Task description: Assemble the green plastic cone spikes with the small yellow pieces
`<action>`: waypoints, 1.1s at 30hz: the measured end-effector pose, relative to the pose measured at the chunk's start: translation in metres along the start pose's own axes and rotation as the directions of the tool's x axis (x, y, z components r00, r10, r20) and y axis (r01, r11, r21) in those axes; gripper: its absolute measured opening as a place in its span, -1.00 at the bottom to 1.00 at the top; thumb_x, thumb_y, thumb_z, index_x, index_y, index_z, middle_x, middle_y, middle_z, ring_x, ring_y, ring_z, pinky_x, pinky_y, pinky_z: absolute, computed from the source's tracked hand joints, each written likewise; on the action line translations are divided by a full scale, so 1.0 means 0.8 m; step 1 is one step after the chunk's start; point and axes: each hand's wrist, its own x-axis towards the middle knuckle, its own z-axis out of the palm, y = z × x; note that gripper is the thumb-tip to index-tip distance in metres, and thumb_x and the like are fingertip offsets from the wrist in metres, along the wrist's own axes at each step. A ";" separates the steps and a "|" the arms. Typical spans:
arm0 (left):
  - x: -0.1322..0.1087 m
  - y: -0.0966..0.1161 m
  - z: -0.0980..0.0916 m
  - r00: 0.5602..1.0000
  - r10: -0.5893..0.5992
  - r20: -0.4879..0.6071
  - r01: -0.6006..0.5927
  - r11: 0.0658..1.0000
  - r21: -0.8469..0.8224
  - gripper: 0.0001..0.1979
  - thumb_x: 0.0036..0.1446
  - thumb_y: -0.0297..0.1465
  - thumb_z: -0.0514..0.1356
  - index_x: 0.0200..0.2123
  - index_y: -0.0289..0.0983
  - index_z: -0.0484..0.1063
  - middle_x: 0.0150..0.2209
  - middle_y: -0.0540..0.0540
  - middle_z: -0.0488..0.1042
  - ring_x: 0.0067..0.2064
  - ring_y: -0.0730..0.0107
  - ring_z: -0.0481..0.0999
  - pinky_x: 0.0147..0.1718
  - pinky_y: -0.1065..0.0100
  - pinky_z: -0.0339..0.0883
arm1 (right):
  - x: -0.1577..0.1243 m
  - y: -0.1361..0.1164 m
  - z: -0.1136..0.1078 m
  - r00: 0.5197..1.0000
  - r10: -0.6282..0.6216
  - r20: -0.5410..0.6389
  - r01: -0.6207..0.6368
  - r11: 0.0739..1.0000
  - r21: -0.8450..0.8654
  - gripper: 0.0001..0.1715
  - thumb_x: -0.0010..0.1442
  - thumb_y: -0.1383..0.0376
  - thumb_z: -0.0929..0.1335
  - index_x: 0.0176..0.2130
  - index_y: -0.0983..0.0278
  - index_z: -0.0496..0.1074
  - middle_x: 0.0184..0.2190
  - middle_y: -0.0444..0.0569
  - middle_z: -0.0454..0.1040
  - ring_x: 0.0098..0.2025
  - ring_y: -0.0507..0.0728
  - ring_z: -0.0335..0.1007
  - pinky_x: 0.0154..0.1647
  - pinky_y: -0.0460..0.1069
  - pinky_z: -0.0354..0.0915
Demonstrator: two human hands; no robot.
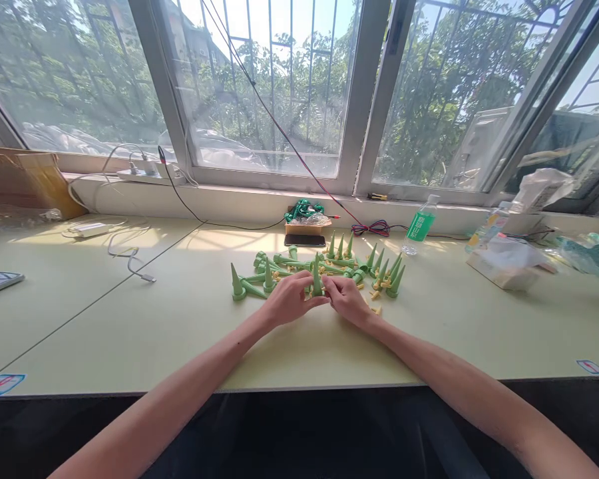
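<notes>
A green plastic watering spike (317,278) points upward between my two hands. My left hand (292,297) is closed around its lower part, the thumb reaching across the near side. Bent fingers of my right hand (348,299) pinch close against the right side of that spike; what is in them is hidden. Behind and beside the hands lie several more green spikes (292,261), some on their sides. Others stand upright, such as the spike (237,285) at the left and the group of spikes (396,281) at the right. Small yellow plastic pieces (376,295) are scattered among them.
Behind the pile are a black phone (304,240) and a small box (307,229) with green material. A green-labelled bottle (421,226) and a tissue box (502,269) stand right. White cables (130,256) and another phone (0,283) lie left. Windows rise behind the table.
</notes>
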 end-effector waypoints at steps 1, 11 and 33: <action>0.001 0.000 -0.001 0.999 -0.018 -0.048 0.020 0.999 0.028 -0.62 0.10 -0.06 0.26 -0.29 -0.29 0.52 -0.24 -0.12 0.51 -0.54 0.53 0.36 -0.45 0.40 0.27 | 0.001 0.000 0.000 0.999 0.021 -0.039 -0.020 1.000 0.018 -0.38 0.33 -0.09 0.17 -0.58 0.24 0.16 -0.69 -0.17 0.16 -0.61 -0.01 0.04 -0.58 -0.07 -0.01; 0.004 0.004 -0.005 0.891 -0.376 0.256 0.451 0.799 -0.397 -0.17 0.21 0.20 -0.17 -0.62 -0.36 0.48 -0.74 -0.08 0.35 -0.71 0.51 0.28 -0.65 0.45 0.15 | 0.001 0.004 -0.001 0.995 0.014 -0.099 -0.011 0.999 0.034 -0.45 0.34 -0.09 0.16 -0.48 0.23 0.17 -0.63 -0.20 0.14 -0.61 -0.01 0.04 -0.59 -0.08 0.02; -0.002 -0.005 0.001 0.958 -0.221 0.183 0.263 0.931 -0.252 -0.50 0.10 0.02 0.22 -0.50 -0.34 0.48 -0.68 0.04 0.31 -0.62 0.52 0.30 -0.63 0.49 0.09 | -0.004 -0.001 0.001 0.996 0.048 0.075 -0.066 0.960 0.273 -0.44 0.31 -0.11 0.21 -0.51 0.22 0.15 -0.69 -0.26 0.07 -0.71 -0.06 -0.01 -0.70 -0.10 -0.05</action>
